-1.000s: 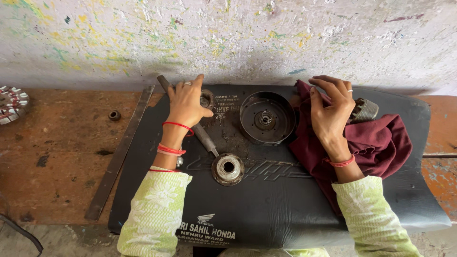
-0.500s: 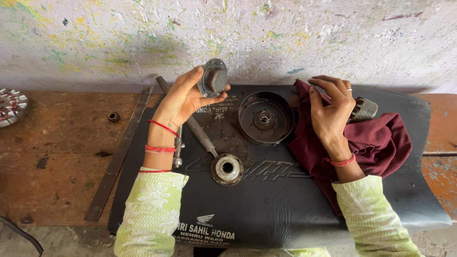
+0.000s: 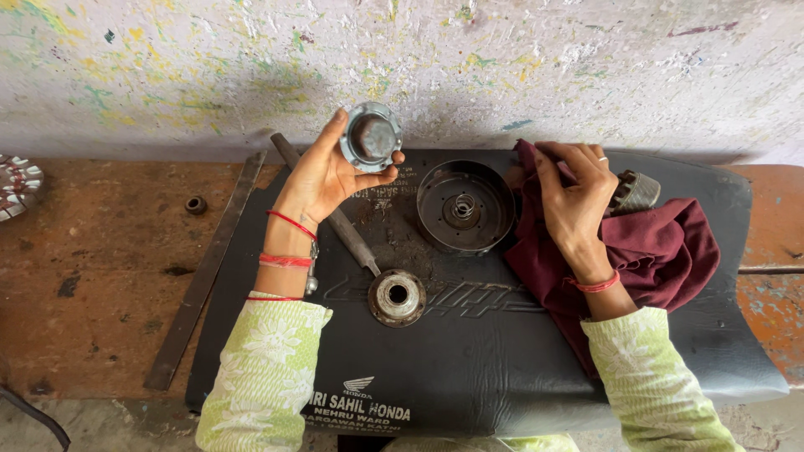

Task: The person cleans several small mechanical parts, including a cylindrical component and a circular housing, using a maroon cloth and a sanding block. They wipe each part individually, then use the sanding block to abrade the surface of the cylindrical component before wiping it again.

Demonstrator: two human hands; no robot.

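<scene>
A left hand [image 3: 322, 176] lifts a small round metal cap [image 3: 370, 137], grey and dished with a flat rim, above the black mat's [image 3: 469, 368] far edge. The right hand [image 3: 578, 197] presses into a maroon cloth [image 3: 662, 243] near the right edge. Between them, a shallow round drum [image 3: 465, 207] holds a coiled spring [image 3: 463, 203] at its centre.

wall [image 3: 536, 67]: whitish, paint-flecked | bench [image 3: 92, 276]: worn rust-brown wood | floor [image 3: 109, 423]: grey concrete | light: soft, even
</scene>
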